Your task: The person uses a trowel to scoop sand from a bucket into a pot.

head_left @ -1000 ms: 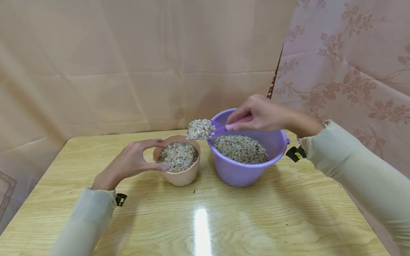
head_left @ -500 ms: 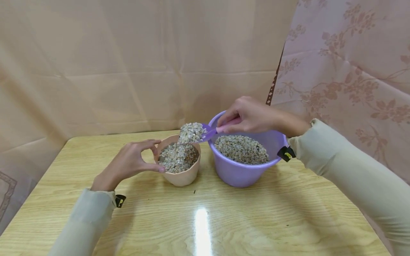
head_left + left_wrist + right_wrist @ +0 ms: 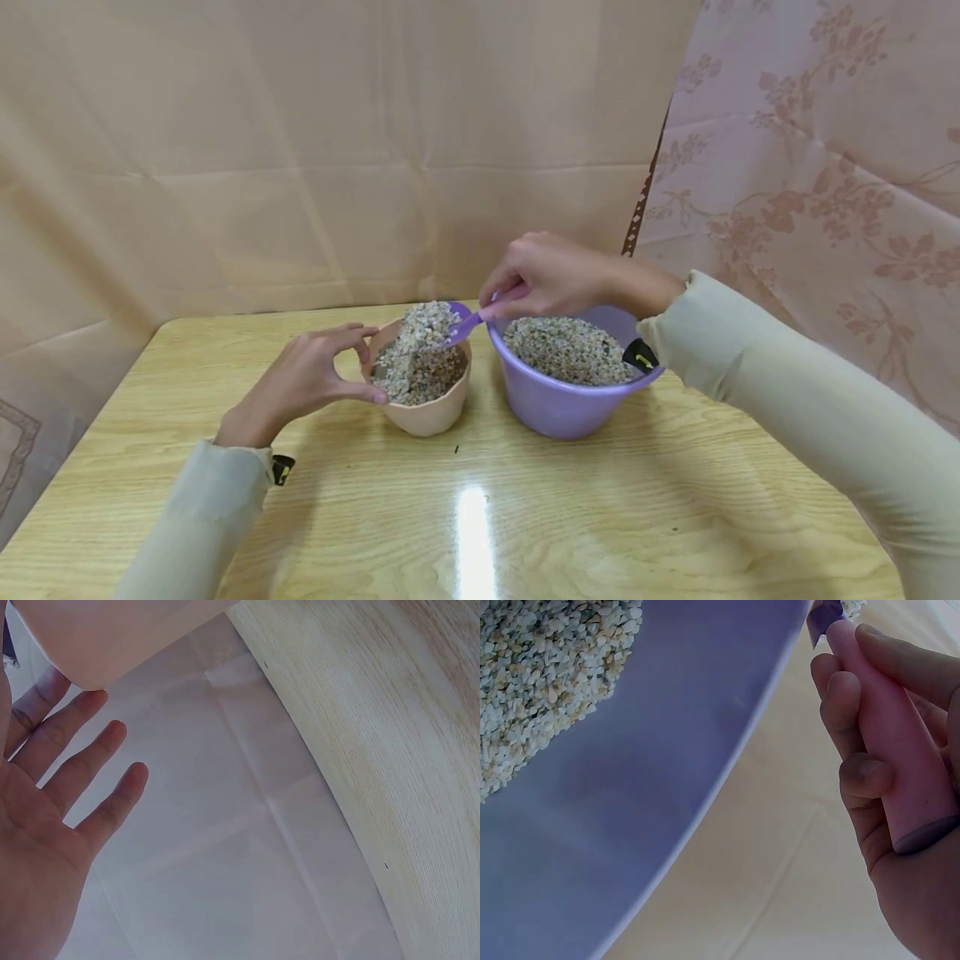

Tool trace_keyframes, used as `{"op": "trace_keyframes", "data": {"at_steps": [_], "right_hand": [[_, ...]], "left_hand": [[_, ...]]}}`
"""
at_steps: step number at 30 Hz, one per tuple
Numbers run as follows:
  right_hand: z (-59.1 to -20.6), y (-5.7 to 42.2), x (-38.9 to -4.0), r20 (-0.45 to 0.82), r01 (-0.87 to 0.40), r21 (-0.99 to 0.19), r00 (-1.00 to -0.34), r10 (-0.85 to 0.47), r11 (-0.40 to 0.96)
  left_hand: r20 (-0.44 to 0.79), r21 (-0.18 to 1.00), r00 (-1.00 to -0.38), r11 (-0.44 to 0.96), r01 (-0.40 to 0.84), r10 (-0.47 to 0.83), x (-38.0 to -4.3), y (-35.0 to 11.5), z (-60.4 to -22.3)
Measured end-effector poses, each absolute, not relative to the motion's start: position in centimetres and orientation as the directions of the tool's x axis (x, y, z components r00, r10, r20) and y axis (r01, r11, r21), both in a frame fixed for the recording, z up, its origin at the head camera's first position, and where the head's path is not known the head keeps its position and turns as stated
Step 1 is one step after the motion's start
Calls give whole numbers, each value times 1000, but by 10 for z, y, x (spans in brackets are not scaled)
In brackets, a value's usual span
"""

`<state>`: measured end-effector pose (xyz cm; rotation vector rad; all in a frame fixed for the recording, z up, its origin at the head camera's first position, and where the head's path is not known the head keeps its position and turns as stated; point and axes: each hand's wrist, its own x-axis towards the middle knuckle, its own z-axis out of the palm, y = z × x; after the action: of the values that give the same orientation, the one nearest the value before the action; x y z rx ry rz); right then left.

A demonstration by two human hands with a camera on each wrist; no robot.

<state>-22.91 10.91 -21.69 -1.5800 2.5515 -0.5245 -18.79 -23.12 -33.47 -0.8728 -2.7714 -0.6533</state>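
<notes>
Near the desk's [image 3: 360,500] far edge, the left hand [image 3: 300,379], fingers spread wide, touches the pot [image 3: 427,418], likely steadying it; the right hand [image 3: 551,275] grips the scoop [image 3: 467,325], gravel [image 3: 427,323] above the pot, presumably limiting spills.

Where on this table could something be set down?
The front of the table, between the left sleeve and right sleeve, is bare except for small specks. Another patch lies between the left hand and the back curtain. It's crowded around the pot and bucket, where the right hand holds the scoop.
</notes>
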Motion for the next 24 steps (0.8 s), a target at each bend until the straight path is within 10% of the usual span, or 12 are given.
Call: {"op": "trace_keyframes", "data": {"at_steps": [24], "right_hand": [[-214,83,-226,-24,-852,-204,-489,-872,483]], "left_hand": [[295,357,-805,722,593,515,-186,-228,-335]]}}
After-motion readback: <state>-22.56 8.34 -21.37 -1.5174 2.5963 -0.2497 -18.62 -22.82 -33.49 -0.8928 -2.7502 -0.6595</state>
